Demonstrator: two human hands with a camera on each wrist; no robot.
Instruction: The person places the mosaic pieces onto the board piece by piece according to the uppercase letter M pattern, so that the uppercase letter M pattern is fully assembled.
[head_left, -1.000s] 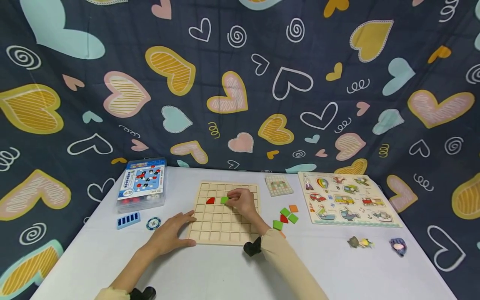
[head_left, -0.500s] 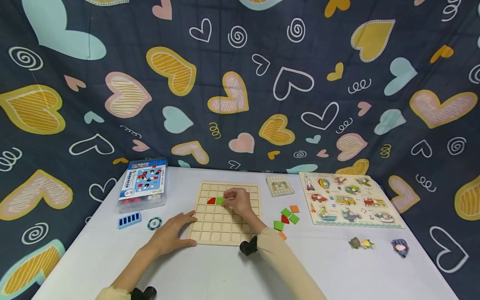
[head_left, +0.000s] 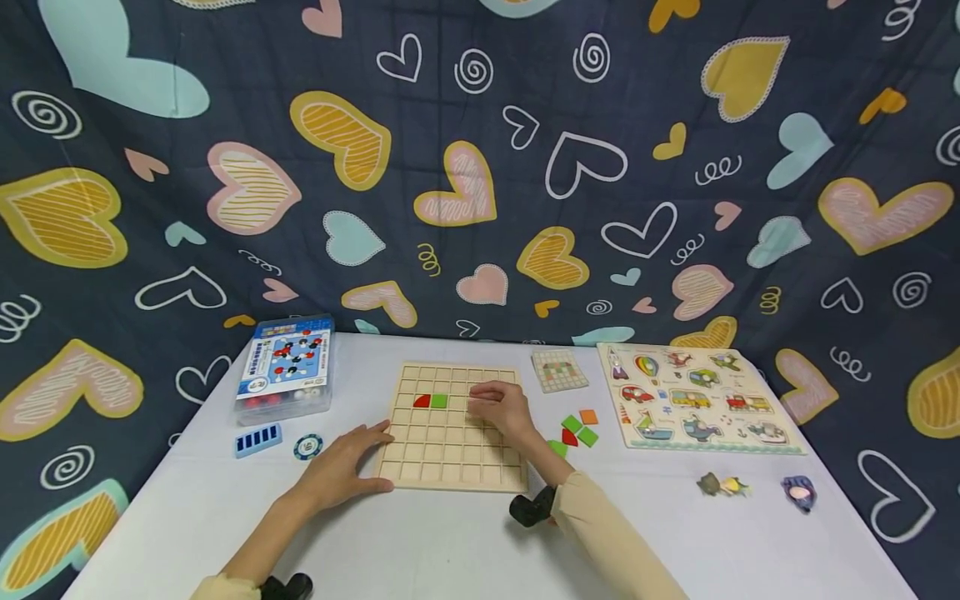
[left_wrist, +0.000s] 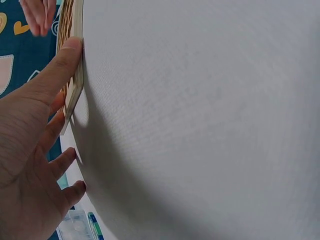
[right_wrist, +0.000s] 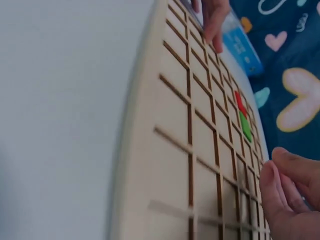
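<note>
"Dark-blue heart-print cloth behind, white-covered table below. Hands?"

"Left hand spread, thumb at the edge of the pale wooden grid board; right hand loosely bent above it, seemingly holding nothing."

"Tiles?"

"Red quarter-round tile and green square tile occupy neighbouring cells. Seat each flat, board steady."

"Obstacles?"

"Right forearm partly hides a loose green tile."

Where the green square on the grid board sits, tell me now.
In the head view, the green square sits on the upper left part of the grid board, immediately right of the red piece, with the right hand farther right.
</note>
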